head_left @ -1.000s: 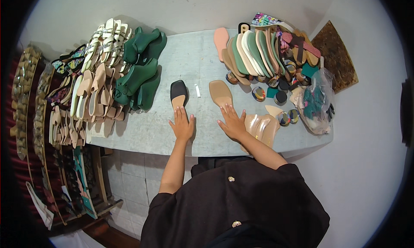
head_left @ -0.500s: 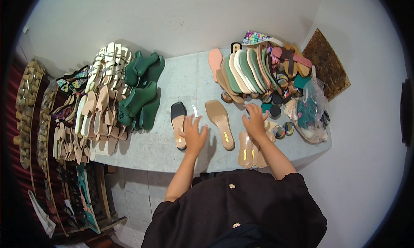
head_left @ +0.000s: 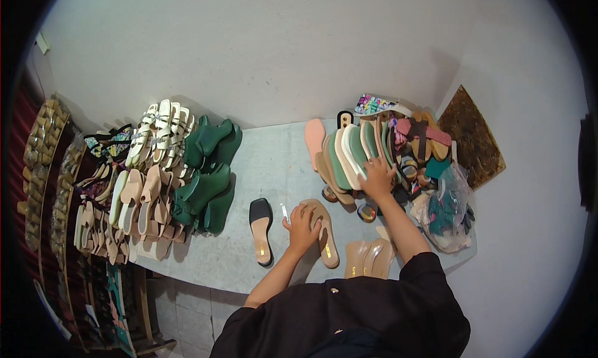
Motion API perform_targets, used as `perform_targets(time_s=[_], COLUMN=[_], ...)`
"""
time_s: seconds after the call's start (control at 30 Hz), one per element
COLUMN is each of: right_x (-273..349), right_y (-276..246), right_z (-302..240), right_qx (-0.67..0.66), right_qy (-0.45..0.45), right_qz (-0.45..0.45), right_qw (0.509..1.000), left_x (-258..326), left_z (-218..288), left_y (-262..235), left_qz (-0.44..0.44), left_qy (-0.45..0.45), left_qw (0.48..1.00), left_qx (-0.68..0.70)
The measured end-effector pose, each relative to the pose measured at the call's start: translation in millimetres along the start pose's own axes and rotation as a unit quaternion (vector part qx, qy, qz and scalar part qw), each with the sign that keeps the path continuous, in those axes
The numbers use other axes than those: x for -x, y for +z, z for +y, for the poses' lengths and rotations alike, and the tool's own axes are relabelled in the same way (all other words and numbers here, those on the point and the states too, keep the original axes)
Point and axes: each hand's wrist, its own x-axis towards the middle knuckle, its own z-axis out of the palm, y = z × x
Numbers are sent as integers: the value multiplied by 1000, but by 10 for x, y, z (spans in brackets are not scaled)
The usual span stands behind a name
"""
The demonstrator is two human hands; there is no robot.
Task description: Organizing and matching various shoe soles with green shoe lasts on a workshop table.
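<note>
On the grey bench (head_left: pixel 274 165), the left hand (head_left: pixel 303 226) lay flat, fingers spread, on a tan sole (head_left: pixel 325 233) — pressing, not gripping. Just left sat a black-toed sole (head_left: pixel 261 229). The right hand (head_left: pixel 377 177) reached upward, fingers curled onto a row of upright soles (head_left: pixel 346 154) — green, cream, pink. Green sandals (head_left: pixel 208 177) stood farther left.

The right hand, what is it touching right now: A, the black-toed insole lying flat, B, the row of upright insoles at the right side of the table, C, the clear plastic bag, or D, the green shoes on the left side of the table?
B: the right hand is reached out onto the row of upright insoles, while the left hand rests on the tan insole lying flat on the table.
</note>
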Motion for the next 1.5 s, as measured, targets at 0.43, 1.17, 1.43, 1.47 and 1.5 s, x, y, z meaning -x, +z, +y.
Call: perform_targets(time_s=[0.43, 1.17, 1.43, 1.47, 1.5], right_x=[159, 2009, 2386, 2397, 2396], right_y=[284, -480, -364, -332, -303], right_z=[-412, -130, -223, -214, -204], right_qx=[-59, -209, -148, -131, -114], right_qy=[-13, 137, 156, 140, 125], right_qz=[63, 19, -55, -70, -84], right_qw=[996, 968, 975, 979, 982], left_x=[-870, 711, 1211, 1219, 1241], left_z=[116, 16, -214, -204, -183], left_y=[311, -517, -320, -306, -297], left_qz=[-65, -12, -21, 21, 20], left_qy=[-46, -215, -221, -191, -193], left_qw=[993, 962, 974, 980, 980], left_qx=[82, 168, 36, 48, 47])
